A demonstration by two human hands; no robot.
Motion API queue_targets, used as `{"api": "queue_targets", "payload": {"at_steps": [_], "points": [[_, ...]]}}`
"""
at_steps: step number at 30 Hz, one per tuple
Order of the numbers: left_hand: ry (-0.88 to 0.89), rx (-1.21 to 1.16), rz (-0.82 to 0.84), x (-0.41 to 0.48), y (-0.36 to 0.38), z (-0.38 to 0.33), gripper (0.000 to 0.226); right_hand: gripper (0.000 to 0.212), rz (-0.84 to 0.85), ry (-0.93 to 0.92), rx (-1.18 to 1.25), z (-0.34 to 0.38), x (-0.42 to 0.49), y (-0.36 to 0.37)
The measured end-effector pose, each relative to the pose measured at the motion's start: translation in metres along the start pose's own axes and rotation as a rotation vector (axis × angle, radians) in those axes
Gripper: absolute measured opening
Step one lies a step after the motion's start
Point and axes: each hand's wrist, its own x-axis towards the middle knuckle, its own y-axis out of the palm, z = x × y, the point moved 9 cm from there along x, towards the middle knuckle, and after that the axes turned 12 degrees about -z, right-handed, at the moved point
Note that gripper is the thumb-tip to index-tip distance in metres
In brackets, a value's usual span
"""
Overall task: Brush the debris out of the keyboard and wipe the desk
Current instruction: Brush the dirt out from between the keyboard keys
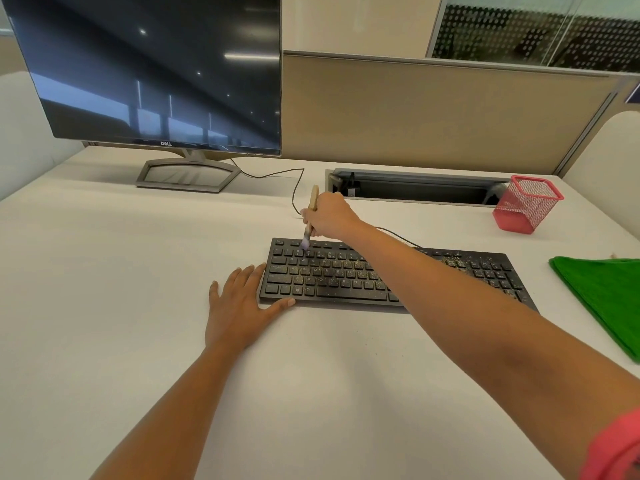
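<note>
A person's right hand (329, 214) grips a wooden-handled brush (310, 216) upright over the black keyboard (381, 275) while the flat, released left hand (239, 303) braces its corner.

Green cloth (602, 299) cut off at right edge, monitor (156, 64) top cropped, keyboard (329, 275) middle behind right forearm (450, 289)

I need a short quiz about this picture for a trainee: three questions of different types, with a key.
1. True or false: the left hand holds the brush.
2. Where does the brush touch the keyboard? A) upper-left keys B) number pad C) space bar
3. Fill in: the green cloth lies to the ___ of the keyboard.
Key: 1 false, the right hand holds it; 2 A; 3 right.
</note>
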Motion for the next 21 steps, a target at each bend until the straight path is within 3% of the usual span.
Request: {"api": "queue_targets", "payload": {"at_steps": [4, 11, 17, 21], "points": [[0.000, 0.004, -0.001, 0.000, 0.000, 0.000, 0.106, 0.025, 0.175, 0.000, -0.030, -0.002, -0.006, 0.014], [0.005, 0.008, -0.003, 0.000, 0.001, 0.002, 0.104, 0.029, 0.008, -0.046, 0.067, 0.004, 0.003, 0.004], [0.006, -0.001, -0.009, 0.000, 0.000, 0.000, 0.104, 0.026, 0.237, -0.036, -0.006, 0.000, -0.008, 0.024], [0.017, 0.011, -0.020, 0.000, -0.001, 0.000, 0.104, 0.027, 0.096, -0.055, 0.107, 0.004, 0.001, 0.013]]}}
